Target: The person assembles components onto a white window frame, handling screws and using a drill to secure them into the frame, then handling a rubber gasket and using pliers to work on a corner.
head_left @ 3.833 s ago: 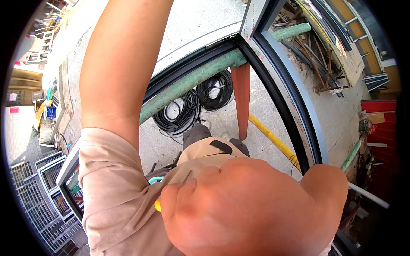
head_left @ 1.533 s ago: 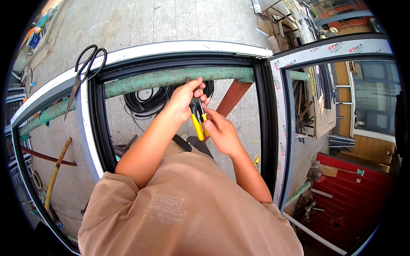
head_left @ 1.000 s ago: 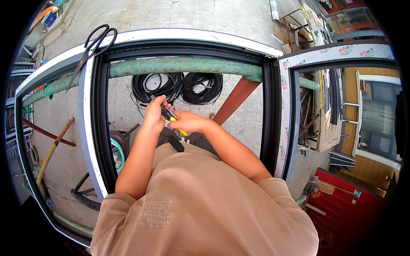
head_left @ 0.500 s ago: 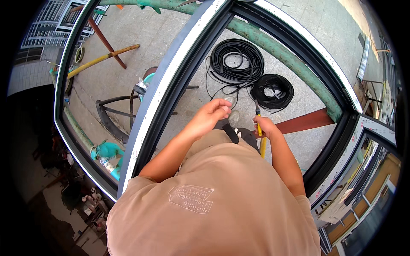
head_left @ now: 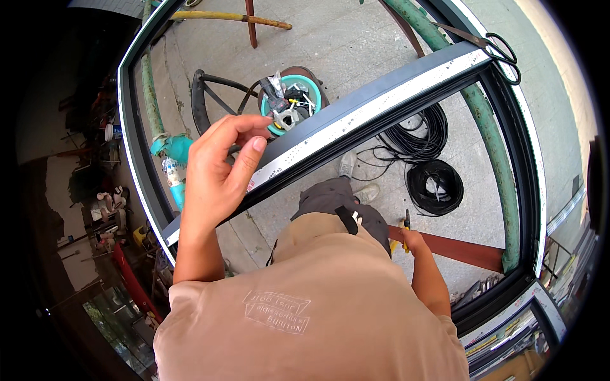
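Left hand loosely curling, empty, over the frame's smooth, white-faced bar, right hand gripping a slim, yellow-handled tool within the frame's opening, dark metal scissors lying across the bar's far end.

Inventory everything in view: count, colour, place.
Window frame: 1, white and grey, across the view
Scissors: 1, black, on the frame
Basin: 1, turquoise, upper middle, holding small parts
Bent bars: uncounted, black, beside the basin
Coils: 2, black, right of centre
Pipes: at least 2, green, both sides
Straight bars: 3, reddish-brown, top and lower right
Pole: 1, yellow, upper left
Clutter: uncounted, mixed, far left
Hand tool: 1, yellow and black, right
Shirt: 1, beige, bottom centre
Trousers: 1, grey, centre
Shoes: 2, pale, centre
Left hand: 1, bare, over the frame
Right hand: 1, bare, round the hand tool
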### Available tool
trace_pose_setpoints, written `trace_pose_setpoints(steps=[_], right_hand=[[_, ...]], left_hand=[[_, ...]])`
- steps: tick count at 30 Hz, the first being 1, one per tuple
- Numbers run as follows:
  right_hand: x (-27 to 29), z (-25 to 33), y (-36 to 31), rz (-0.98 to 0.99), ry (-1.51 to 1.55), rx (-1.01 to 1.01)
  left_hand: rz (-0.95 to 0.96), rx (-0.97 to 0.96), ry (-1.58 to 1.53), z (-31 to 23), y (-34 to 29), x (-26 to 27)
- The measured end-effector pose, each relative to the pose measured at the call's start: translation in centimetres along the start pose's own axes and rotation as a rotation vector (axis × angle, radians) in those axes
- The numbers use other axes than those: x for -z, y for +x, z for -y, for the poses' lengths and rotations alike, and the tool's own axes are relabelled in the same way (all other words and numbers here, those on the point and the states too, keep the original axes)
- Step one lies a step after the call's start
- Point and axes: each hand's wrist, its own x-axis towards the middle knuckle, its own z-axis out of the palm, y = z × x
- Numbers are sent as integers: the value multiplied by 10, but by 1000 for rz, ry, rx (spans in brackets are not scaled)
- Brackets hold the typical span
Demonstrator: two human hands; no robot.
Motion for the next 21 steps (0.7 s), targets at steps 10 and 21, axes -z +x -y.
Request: trace_pose_setpoints(steps=[10,21], right_hand=[[11,66,21,-100,-245,102],[-40,169,21,-30,-419,348]], left_hand=[[287,143,22,90,6,-4],[637,236,-322,118,17,-5]])
